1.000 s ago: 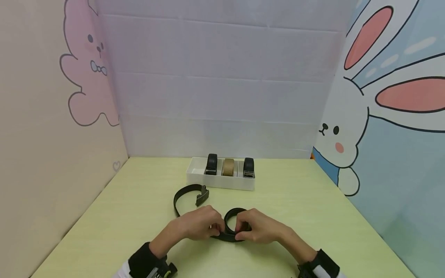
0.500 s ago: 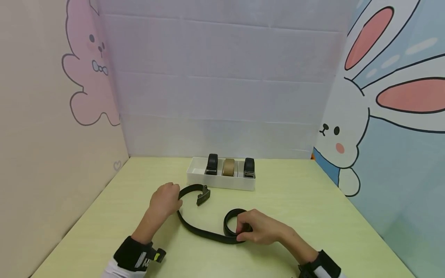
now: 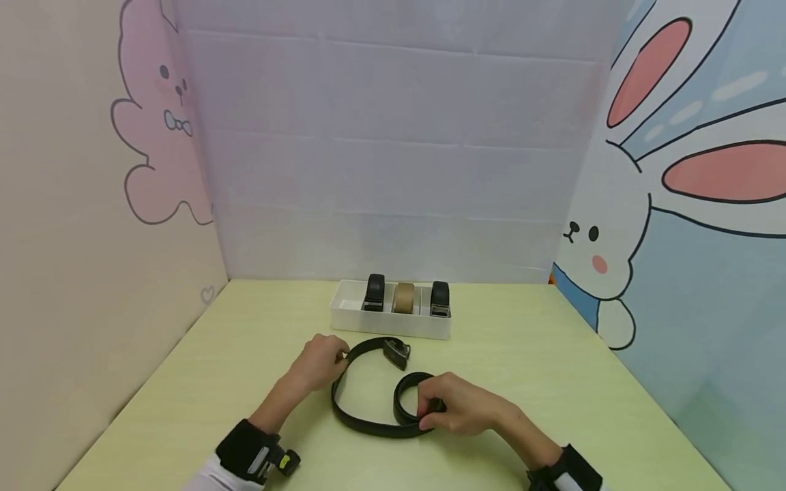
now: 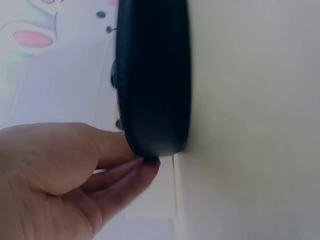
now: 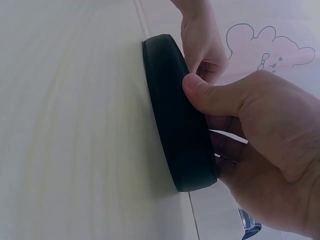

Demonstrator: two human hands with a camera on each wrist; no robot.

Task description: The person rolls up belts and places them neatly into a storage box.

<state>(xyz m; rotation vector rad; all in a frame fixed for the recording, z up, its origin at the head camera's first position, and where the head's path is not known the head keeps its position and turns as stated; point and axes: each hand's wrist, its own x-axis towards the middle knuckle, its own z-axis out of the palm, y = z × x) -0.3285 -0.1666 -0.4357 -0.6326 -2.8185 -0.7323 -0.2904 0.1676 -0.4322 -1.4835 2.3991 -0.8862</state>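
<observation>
A black belt (image 3: 374, 427) stands on edge on the pale yellow table, curving from a rolled coil (image 3: 402, 395) round to its dark metal buckle (image 3: 397, 354) at the back. My right hand (image 3: 464, 406) holds the coil's right side; in the right wrist view the thumb (image 5: 200, 90) presses the outer face of the strap, with fingers inside the loop. My left hand (image 3: 318, 363) pinches the strap at its left bend. Up close in the left wrist view, thumb and fingertips meet at the strap's edge (image 4: 157, 100).
Behind the belt stands a white divided tray (image 3: 389, 326). It holds a black rolled belt (image 3: 375, 293), a tan rolled belt (image 3: 403, 298) and another black rolled belt (image 3: 440, 299). A left wall (image 3: 92, 273), a white back wall (image 3: 393, 170) and a rabbit-printed right wall (image 3: 706, 293) enclose the table.
My left hand went from beside the coil to the strap's far left bend, then moved right with it. The buckle end swung right, nearer the coil. My right hand stayed on the coil.
</observation>
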